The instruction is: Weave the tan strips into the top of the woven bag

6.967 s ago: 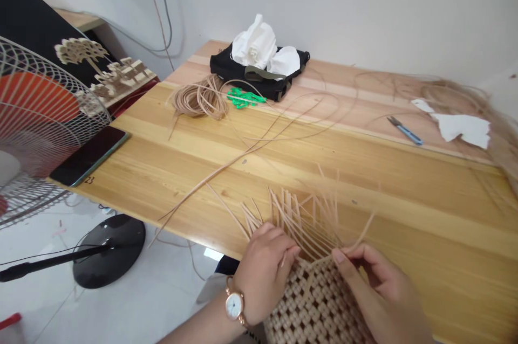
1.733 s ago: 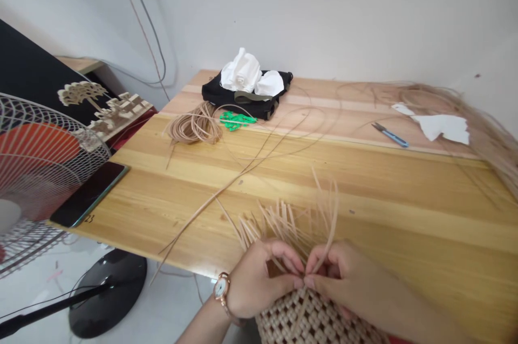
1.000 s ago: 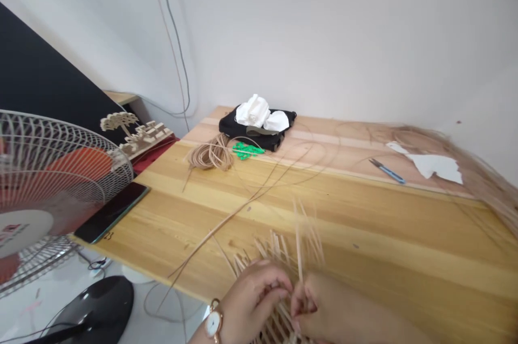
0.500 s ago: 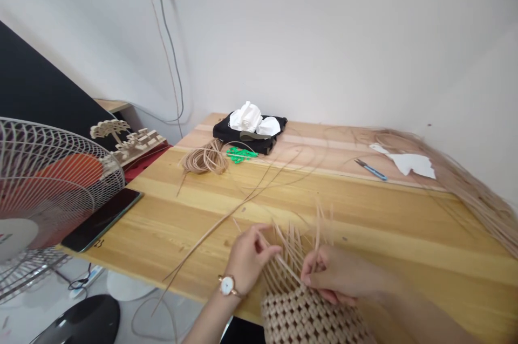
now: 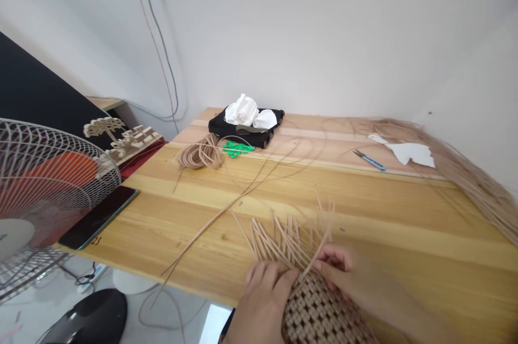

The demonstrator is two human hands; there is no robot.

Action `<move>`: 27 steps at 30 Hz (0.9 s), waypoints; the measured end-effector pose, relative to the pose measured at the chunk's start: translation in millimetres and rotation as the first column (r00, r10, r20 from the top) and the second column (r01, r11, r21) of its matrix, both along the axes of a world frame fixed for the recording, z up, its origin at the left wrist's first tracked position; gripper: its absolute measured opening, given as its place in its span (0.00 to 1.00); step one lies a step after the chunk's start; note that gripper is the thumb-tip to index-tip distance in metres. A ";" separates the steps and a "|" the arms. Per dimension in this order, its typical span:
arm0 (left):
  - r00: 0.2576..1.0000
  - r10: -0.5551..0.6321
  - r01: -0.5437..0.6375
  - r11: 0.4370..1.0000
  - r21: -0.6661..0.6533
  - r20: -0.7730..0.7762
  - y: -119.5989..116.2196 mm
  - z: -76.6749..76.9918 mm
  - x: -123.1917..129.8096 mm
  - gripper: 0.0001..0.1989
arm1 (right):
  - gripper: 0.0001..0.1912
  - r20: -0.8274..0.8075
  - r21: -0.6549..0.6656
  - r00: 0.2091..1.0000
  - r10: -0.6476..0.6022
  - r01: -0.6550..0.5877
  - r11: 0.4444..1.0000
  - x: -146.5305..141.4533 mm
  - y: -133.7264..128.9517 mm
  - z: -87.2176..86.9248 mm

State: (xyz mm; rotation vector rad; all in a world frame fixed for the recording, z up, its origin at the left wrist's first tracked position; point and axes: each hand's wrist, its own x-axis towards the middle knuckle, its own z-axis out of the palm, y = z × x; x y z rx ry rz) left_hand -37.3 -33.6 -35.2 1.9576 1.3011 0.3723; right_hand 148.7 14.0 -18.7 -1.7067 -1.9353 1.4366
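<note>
A tan woven basket piece [image 5: 326,314] with an open checkered weave lies at the table's front edge, its lower end cut off by the view. Loose strands [image 5: 289,239] fan out from its far edge. My left hand [image 5: 265,298] is closed over the weave's left upper edge, its fingers together and the thumb toward the strands. My right hand [image 5: 335,268] is slightly blurred at the right upper edge, thumb and fingers pinched on one strand that slants up past the fingertips. Part of the weave is hidden beneath both hands.
At the back sit a coil of strands [image 5: 200,152], green pieces [image 5: 237,149] and a black bag [image 5: 220,127] topped with white tissue [image 5: 245,111]. Blue snips [image 5: 370,160] and a long strand bundle [image 5: 477,182] lie rightward. A phone [image 5: 99,217] and fan [image 5: 52,182] are left.
My left hand has come down from the raised strands onto the weave's left edge, and its watch is out of sight. My right hand stays near the rim. The view has shifted slightly.
</note>
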 end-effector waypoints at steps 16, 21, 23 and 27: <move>0.998 0.054 -0.052 0.997 -0.059 0.031 -2.7 -15.7 -5.5 0.38 | 0.10 0.189 0.597 0.970 0.156 -0.239 0.766 3.4 -33.2 -12.8; 0.993 -0.011 0.013 1.000 -0.017 0.119 -4.0 -21.8 -8.1 0.34 | 0.09 0.049 0.707 0.997 0.059 -0.076 0.703 3.4 -50.2 -23.4; 0.989 -0.062 0.062 0.998 0.003 0.138 -3.3 -19.9 -8.7 0.33 | 0.10 0.028 0.740 0.999 0.042 -0.049 0.671 4.0 -53.8 -25.3; 0.976 -0.149 0.144 0.989 0.040 0.161 -2.3 -14.7 -11.7 0.30 | 0.11 0.016 0.784 1.000 0.012 -0.020 0.620 5.4 -59.1 -26.5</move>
